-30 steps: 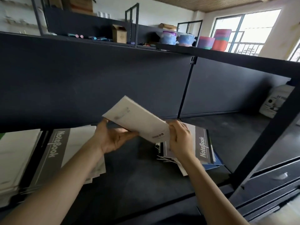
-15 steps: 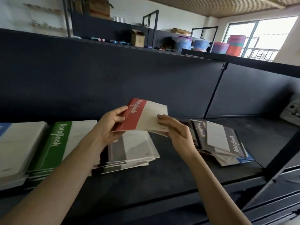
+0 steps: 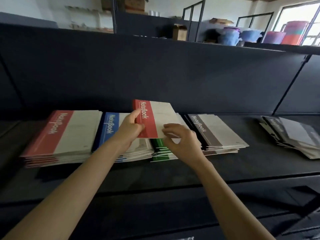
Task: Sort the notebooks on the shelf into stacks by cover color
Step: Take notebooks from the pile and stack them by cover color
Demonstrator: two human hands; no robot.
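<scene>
I hold a red-spined notebook point(image 3: 155, 116) face up above the shelf. My left hand point(image 3: 131, 127) grips its red spine edge, thumb on top. My right hand point(image 3: 178, 137) pinches its near right corner. Below lie sorted stacks on the black shelf point(image 3: 173, 172): a red stack point(image 3: 60, 135) at the left, a blue stack point(image 3: 109, 129) beside it, a green stack point(image 3: 159, 149) under my hands, and a grey stack point(image 3: 216, 132) to the right. A loose, messy pile of notebooks point(image 3: 292, 135) sits at the far right.
A dark back panel point(image 3: 155, 75) closes the shelf behind the stacks. A black upright post point(image 3: 290, 84) divides the bay at the right. The upper shelf carries a cardboard box point(image 3: 180, 33) and coloured tubs point(image 3: 232, 35).
The notebook was turned over from its white back to its red front and carried left from the messy pile. My view swung left, bringing the red and blue stacks into sight.
</scene>
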